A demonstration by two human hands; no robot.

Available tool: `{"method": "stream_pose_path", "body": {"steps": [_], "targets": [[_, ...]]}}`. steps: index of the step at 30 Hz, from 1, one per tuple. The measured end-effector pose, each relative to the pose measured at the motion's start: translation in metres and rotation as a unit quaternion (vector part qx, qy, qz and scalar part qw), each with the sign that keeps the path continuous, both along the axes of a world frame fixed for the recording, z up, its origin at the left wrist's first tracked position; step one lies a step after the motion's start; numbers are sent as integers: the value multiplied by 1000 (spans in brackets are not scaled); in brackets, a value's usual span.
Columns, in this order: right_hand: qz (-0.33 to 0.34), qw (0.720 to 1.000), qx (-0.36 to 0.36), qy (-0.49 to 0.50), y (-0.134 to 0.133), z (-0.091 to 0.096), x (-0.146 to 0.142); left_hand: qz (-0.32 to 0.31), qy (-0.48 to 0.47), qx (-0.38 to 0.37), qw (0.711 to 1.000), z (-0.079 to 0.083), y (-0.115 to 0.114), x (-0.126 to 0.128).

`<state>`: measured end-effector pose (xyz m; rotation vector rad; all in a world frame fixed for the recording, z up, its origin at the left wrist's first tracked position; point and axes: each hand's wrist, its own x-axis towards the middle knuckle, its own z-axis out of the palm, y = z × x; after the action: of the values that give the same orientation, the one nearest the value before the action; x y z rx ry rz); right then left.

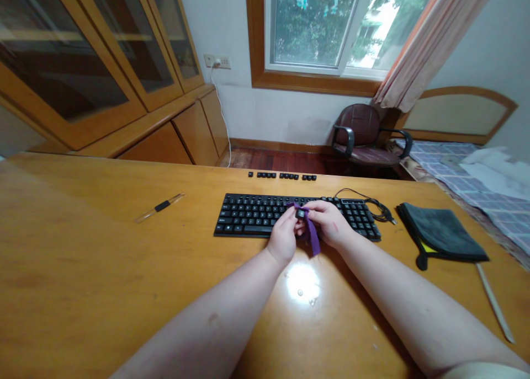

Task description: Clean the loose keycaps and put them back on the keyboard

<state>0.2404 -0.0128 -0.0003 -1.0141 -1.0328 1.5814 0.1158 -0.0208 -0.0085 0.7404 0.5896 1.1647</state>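
Note:
Over the right half of a black keyboard [244, 214], my two hands meet. My left hand [284, 236] pinches a small black keycap [300, 214] between its fingers. Closed on a strip of purple cloth [313, 241], my right hand [330, 223] presses it around the keycap; the strip's end hangs down toward the desk. Beyond the keyboard, several loose black keycaps [289, 176] lie in a row of small groups along the desk's far edge. My fingers partly hide the keys below them.
A clear strip with a black band [162, 206] lies on the desk [103, 279] at left. The coiled USB cable [379, 209] sits right of the keyboard. Farther right are a folded dark grey cloth [443, 233] and a thin pale stick [494, 304]. A chair [364, 131] stands behind.

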Motion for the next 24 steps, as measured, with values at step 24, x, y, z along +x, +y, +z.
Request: {"method": "stream_pose_path", "body": {"steps": [24], "targets": [[-72, 996, 56, 0, -3, 5, -11, 31, 29, 39, 998, 1, 2, 2]]}}
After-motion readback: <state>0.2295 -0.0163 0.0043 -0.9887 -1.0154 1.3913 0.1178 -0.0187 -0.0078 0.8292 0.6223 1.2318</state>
